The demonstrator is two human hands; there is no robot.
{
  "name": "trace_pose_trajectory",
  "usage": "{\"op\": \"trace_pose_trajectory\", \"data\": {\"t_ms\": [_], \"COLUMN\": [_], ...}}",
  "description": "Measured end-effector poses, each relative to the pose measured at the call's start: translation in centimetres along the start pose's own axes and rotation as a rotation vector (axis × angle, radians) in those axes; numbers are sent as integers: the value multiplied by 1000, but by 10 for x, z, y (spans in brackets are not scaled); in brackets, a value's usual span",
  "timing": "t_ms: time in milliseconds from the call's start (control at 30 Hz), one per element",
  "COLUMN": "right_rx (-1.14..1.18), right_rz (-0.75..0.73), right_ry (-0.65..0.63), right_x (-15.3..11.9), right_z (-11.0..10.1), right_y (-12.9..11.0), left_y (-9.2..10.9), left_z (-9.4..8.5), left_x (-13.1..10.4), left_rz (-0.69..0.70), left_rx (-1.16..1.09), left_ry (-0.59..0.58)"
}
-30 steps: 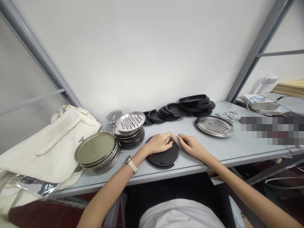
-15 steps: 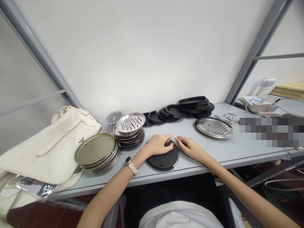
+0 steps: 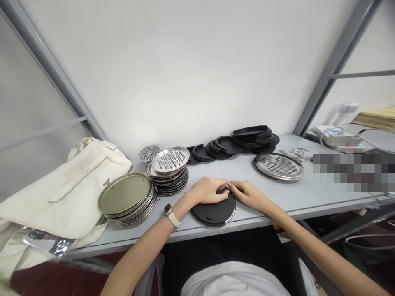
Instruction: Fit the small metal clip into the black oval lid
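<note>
A black round cover (image 3: pixel 212 211) with a small hole near its front and a metal rim at its right lies at the table's front edge. My left hand (image 3: pixel 210 190) is closed over its back part, its index finger and thumb reaching toward the right edge. My right hand (image 3: pixel 248 194) is closed in a pinch at that edge, its fingertips meeting those of my left hand. The small thin wire piece in the pinch is mostly hidden by the fingers now.
Stacked metal grater discs (image 3: pixel 171 160) and olive-topped round plates (image 3: pixel 125 193) stand at left, beside a cream cloth bag (image 3: pixel 70 185). Black round covers (image 3: pixel 228 146) lie along the wall. A slotted grater disc (image 3: pixel 279 166) and small metal clips (image 3: pixel 296 154) are at right.
My left hand and the black cover have shifted slightly right and toward me. The fingertips of both hands have come together at the edge, covering the wire piece that showed before.
</note>
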State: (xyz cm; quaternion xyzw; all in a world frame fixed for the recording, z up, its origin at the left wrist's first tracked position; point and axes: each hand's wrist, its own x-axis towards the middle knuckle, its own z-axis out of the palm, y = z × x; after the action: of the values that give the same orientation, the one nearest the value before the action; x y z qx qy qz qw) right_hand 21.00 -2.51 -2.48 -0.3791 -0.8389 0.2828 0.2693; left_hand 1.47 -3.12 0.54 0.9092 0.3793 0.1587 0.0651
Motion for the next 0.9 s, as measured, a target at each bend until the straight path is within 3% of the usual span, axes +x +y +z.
{"op": "trace_pose_trajectory", "data": {"t_ms": [200,500,667,900], "right_rx": [-54,-109,-97,-67], "right_rz": [13,2,5,-5], "right_ry": [11,31,57,-11], "right_x": [0,0,0,-1], "right_z": [0,1,2,1], "right_y": [1,-1,0,2], "left_y": [-1,-2,-2,1], "left_z": [2,2,1,0], "left_x": [0,2,1,0], "left_rz": [-16,-150,-107,11], "left_rx": [38,90,71,2], "left_ry": [31,53,59,14]}}
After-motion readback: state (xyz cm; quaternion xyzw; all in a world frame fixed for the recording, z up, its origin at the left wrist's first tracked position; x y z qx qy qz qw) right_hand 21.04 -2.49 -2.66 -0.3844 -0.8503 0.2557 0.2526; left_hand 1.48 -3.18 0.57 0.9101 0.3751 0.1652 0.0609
